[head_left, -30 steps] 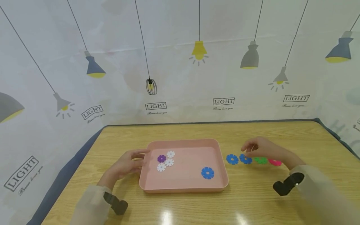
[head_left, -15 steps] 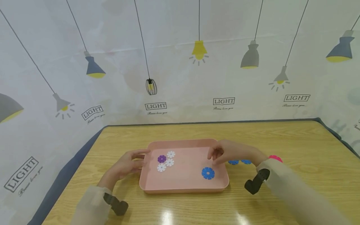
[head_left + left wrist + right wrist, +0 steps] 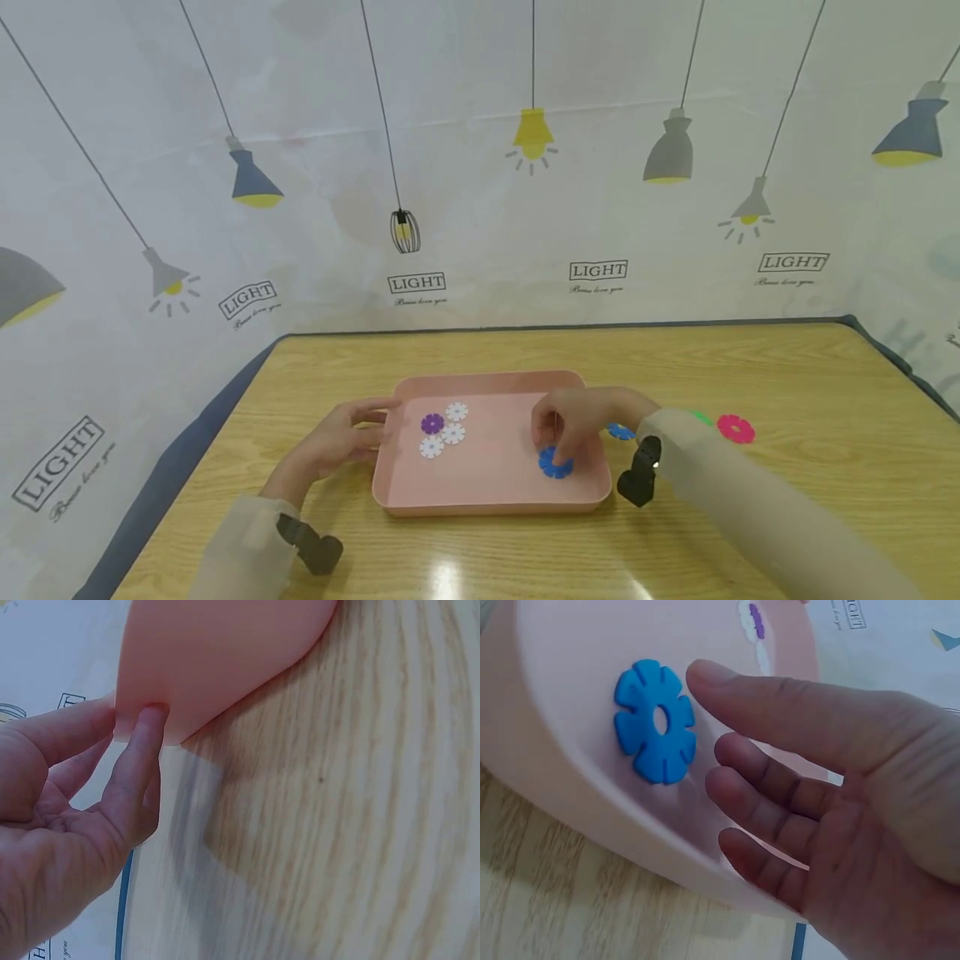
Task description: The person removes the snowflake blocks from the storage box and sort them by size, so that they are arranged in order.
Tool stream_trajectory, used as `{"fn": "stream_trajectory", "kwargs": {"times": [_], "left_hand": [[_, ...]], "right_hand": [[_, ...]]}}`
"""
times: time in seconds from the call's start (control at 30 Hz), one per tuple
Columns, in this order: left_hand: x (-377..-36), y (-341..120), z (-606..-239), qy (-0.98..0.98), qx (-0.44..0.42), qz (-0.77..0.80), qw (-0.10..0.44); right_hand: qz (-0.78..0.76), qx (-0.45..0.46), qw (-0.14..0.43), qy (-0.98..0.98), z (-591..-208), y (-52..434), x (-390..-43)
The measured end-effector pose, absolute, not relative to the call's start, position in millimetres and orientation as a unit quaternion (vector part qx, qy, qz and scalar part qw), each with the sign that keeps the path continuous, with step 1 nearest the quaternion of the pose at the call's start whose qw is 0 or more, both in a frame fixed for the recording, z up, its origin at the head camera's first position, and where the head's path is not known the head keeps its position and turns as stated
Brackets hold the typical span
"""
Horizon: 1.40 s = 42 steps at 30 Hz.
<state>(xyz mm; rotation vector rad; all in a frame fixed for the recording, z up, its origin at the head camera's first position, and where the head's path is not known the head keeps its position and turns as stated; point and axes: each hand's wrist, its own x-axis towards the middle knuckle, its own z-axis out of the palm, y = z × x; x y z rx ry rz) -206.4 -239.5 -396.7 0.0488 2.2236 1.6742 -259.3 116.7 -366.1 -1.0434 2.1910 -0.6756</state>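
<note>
My left hand (image 3: pixel 345 437) rests at the left end of a pink tray (image 3: pixel 487 500). In the left wrist view, its fingertips touch the outside of the tray's wall (image 3: pixel 225 652). Inside the tray at the right lies a blue flower-shaped disc (image 3: pixel 671 754) with a hole in its middle. My right hand (image 3: pixel 573 417) is over this disc, thumb apart from the loosely bent fingers and nothing between them. The thumb tip (image 3: pixel 709 673) is close to the disc; whether it touches cannot be told. A purple disc (image 3: pixel 432 423) and three white discs (image 3: pixel 431 447) lie at the tray's left.
Right of the tray, on the wooden table (image 3: pixel 480 558), lie a blue disc (image 3: pixel 621 432), a green disc (image 3: pixel 702 417) and a pink disc (image 3: pixel 736 428). My right forearm partly covers this row. A lamp-printed cloth (image 3: pixel 480 192) stands behind the table.
My right hand has moved left from above the row of discs on the table into the tray, then down to the blue disc there. My left hand has stayed at the tray's side.
</note>
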Motion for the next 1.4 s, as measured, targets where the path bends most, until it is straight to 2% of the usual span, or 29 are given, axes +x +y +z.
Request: {"fn": "stream_trajectory", "kwargs": {"times": [0.37, 1.03, 1.23, 1.4], "left_hand": [[-205.8, -238.5, -394.9, 0.787, 0.015, 0.591, 0.179], [-206.4, -239.9, -395.0, 0.786, 0.015, 0.591, 0.182], [-205.2, -240.4, -394.5, 0.787, 0.011, 0.59, 0.178], [-206.3, -240.5, -395.6, 0.785, 0.015, 0.593, 0.181]], "right_hand": [[-0.218, -0.386, 0.336, 0.831, -373.3, 111.6, -264.3], [-0.187, -0.386, 0.293, 0.854, -373.0, 108.7, -260.0], [-0.246, -0.427, 0.244, 0.835, -365.7, 114.9, -256.3], [-0.3, -0.403, 0.2, 0.841, -353.4, 132.8, -256.1]]}}
